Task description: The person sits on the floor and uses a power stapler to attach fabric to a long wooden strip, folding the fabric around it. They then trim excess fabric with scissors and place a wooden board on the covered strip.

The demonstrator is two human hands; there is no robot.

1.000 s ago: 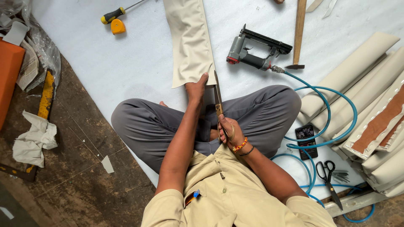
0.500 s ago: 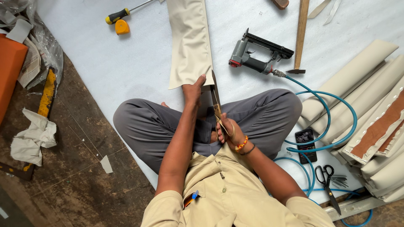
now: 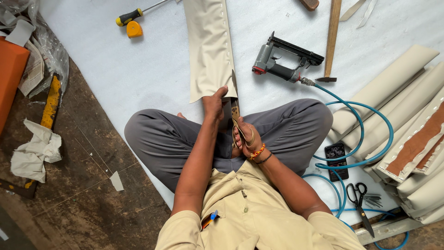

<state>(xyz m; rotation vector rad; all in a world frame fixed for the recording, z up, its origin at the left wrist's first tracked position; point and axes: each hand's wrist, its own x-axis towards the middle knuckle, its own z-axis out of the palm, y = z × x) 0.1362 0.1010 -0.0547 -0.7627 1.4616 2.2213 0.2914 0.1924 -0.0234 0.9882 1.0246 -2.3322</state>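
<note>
The person is sitting cross-legged on a white foam sheet (image 3: 138, 78) spread over the floor, and both hands are working just above the crossed ankles. The right hand (image 3: 247, 136) is closing around the handles of a pair of scissors (image 3: 237, 115), with the fingers passing through the loops; the blades are pointing away from the body and are meeting the near edge of the beige upholstered panel (image 3: 210, 51). The left hand (image 3: 214, 103) is lying just beside the right hand, on its far left side, and is pinching the near end of that panel between thumb and fingers. The panel is extending straight away from both hands across the foam sheet.

Near the right hand, on its right side, a blue air hose (image 3: 365, 139) is coiling over the sheet, a black phone (image 3: 336, 155) is lying inside the coil, and a second pair of black-handled scissors (image 3: 360, 203) is resting nearer the body. Beyond the right hand, the hose is joining a pneumatic stapler (image 3: 282, 62), and a hammer (image 3: 331, 41) is lying just beside it. A stack of beige padded panels (image 3: 407, 129) is occupying the far right.

Well apart from the left hand, on its far left side, a yellow-handled screwdriver (image 3: 134, 15) and a yellow tape measure (image 3: 134, 30) are lying on the sheet. A crumpled cloth (image 3: 34, 155) is lying on the bare floor to the left.
</note>
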